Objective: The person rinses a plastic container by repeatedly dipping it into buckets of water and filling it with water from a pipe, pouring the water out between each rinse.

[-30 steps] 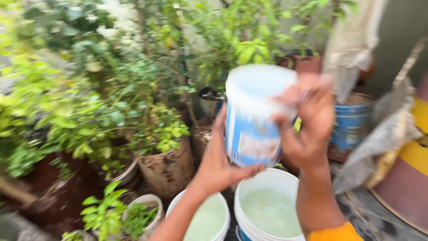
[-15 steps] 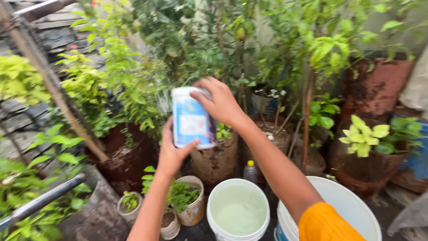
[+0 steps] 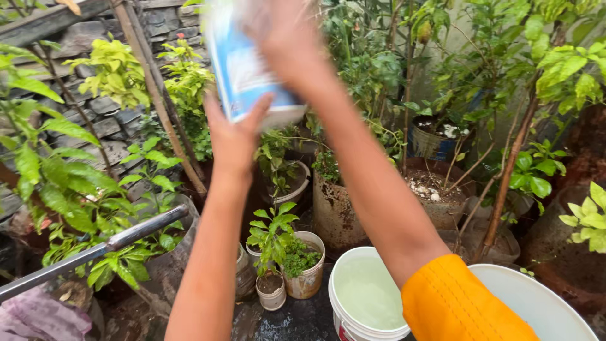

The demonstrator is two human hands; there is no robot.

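You hold the blue-and-white tub (image 3: 243, 63) high at the 12 o'clock edge of the view, above the potted plants, with your left hand (image 3: 233, 136) cupped under its lower end, fingers spread against the base, and your right hand (image 3: 284, 38) wrapped over its upper side; that hand is blurred, so its finger spread cannot be told. This two-point grip appears to support the tub's weight from below while the upper hand steadies its tilt. The white bucket (image 3: 363, 319) of pale liquid sits at 6 o'clock, well below the tub.
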